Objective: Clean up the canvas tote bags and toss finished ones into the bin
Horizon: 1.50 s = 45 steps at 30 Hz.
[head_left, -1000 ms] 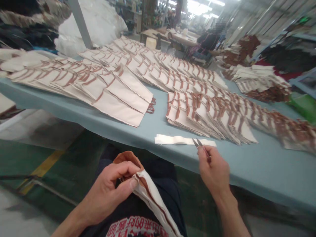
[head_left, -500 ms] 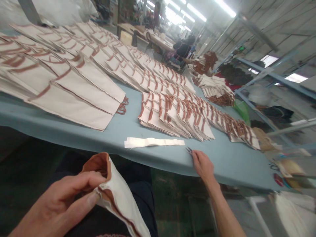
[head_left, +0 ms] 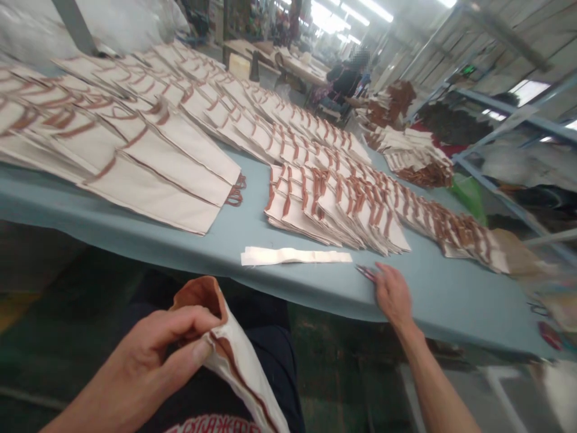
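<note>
My left hand (head_left: 166,355) pinches the open edge of a cream cloth bag (head_left: 252,373) between thumb and fingers. The bag's brown inside (head_left: 201,294) faces up, and its lower part runs off the bottom of the view over my lap. On the right, at the table's front edge, the fingers of my right hand (head_left: 394,294) are curled at the handle end of small thread snips (head_left: 366,273). The snips' blades point left on the blue cloth. Just left of them lies a flat bundle of white strips (head_left: 295,256).
Overlapping rows of cream bags with brown trim (head_left: 333,204) cover much of the blue-covered table (head_left: 252,231). Larger bags (head_left: 166,186) lie at the left. Scissors (head_left: 536,308) rest at the far right end. A person (head_left: 342,84) sits in the background beside more piles.
The view has swung left, so the table and both hands appear farther right. More of the snips shows beyond my right fingers. My left hand keeps its pinch on the bag.
</note>
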Motion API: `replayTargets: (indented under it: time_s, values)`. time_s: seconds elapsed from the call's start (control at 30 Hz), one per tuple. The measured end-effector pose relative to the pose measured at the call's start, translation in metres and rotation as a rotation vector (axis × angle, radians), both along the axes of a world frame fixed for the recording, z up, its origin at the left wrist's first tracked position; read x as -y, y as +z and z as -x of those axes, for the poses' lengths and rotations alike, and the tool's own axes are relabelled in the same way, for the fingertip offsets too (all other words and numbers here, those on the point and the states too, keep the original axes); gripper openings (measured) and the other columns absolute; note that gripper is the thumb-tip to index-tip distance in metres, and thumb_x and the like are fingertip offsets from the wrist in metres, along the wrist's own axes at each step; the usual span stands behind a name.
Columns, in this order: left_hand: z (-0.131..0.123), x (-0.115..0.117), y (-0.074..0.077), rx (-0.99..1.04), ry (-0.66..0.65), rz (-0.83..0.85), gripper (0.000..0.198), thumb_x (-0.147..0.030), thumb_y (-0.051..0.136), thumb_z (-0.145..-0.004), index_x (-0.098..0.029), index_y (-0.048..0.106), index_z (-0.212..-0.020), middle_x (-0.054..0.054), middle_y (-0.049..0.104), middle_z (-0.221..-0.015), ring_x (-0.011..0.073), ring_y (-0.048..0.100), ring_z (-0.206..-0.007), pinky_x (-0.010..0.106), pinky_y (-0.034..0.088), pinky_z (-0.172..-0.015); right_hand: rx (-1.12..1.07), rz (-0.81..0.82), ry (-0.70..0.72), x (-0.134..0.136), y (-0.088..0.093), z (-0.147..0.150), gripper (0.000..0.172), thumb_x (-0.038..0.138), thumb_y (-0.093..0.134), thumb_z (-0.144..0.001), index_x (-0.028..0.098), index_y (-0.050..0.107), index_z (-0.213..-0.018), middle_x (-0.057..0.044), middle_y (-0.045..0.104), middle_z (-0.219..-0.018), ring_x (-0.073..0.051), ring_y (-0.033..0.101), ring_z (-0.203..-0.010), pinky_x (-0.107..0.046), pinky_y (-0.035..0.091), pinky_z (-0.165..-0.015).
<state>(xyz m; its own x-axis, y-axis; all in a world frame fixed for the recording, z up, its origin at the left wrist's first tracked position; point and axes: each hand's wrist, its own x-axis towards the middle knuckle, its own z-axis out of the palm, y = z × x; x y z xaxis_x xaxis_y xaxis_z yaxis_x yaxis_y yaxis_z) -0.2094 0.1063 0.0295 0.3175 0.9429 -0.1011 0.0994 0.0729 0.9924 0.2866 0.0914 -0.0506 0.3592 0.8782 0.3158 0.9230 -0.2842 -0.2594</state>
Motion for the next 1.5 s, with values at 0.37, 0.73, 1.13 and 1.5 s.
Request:
replayTargets:
  time_s: [0.37,0.73,1.13,1.5]
  values:
    - [0.016,-0.016,0.015,-0.085,-0.269,-0.123,0.023,-0.027,0.057,-0.097,-0.019,0.076,-0.086,0.000,0.074,-0.079,0.0124,0.064,-0.069,0.017,0.048,-0.065,-0.588,0.002,0.640,0.009,0.081,0.238,0.034,0.044,0.060,-0.098,0.023,0.068,-0.124,-0.009,0.075,-0.124,-0.025,0.070,-0.115,-0.039,0.057,-0.099]
    - [0.047,-0.019,0.032,-0.285,-0.371,-0.259,0.027,-0.024,0.043,-0.107,-0.020,0.070,-0.103,-0.002,0.073,-0.099,0.0128,0.065,-0.092,0.018,0.045,-0.086,-0.842,0.090,1.202,-0.044,0.103,0.319,0.022,0.024,0.066,-0.094,0.020,0.068,-0.116,-0.009,0.074,-0.115,-0.022,0.067,-0.113,-0.037,0.051,-0.103]
    - [0.056,-0.031,0.036,-0.171,-0.483,-0.225,0.033,-0.025,0.039,-0.108,-0.017,0.070,-0.100,-0.002,0.071,-0.094,0.0124,0.064,-0.089,0.017,0.045,-0.088,-0.746,0.146,1.247,-0.049,0.106,0.319,0.031,0.045,0.059,-0.105,0.016,0.071,-0.109,-0.007,0.073,-0.097,-0.018,0.066,-0.090,-0.031,0.049,-0.085]
    - [0.053,-0.032,0.035,-0.124,-0.436,-0.146,0.034,-0.030,0.043,-0.106,-0.015,0.068,-0.088,-0.003,0.065,-0.078,0.0117,0.056,-0.072,0.018,0.044,-0.070,-0.567,0.053,1.128,-0.042,0.111,0.326,0.016,0.025,0.062,-0.096,0.016,0.073,-0.102,-0.006,0.078,-0.090,-0.018,0.069,-0.079,-0.030,0.050,-0.075]
